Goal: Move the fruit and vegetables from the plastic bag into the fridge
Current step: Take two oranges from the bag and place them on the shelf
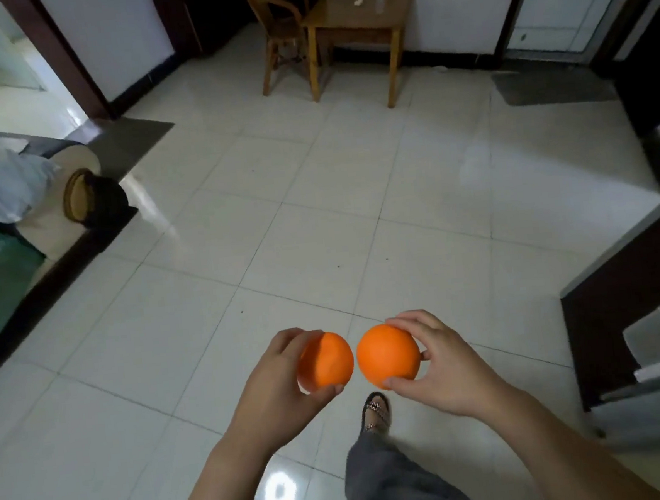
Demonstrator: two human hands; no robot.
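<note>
I hold one orange in each hand, low in the middle of the head view, above the tiled floor. My left hand (pixel 276 380) grips the left orange (pixel 329 360) from its left side. My right hand (pixel 448 363) grips the right orange (pixel 387 355) from its right side. The two oranges sit side by side, almost touching. Neither the plastic bag nor an open fridge is visible.
White tiled floor (pixel 316 210) stretches ahead. A wooden chair (pixel 278 25) and small wooden table (pixel 358 17) stand against the far wall. A sofa with clothes (pixel 12 187) is at the left. A dark cabinet (pixel 647 300) stands at the right. My sandalled foot (pixel 376 410) steps forward.
</note>
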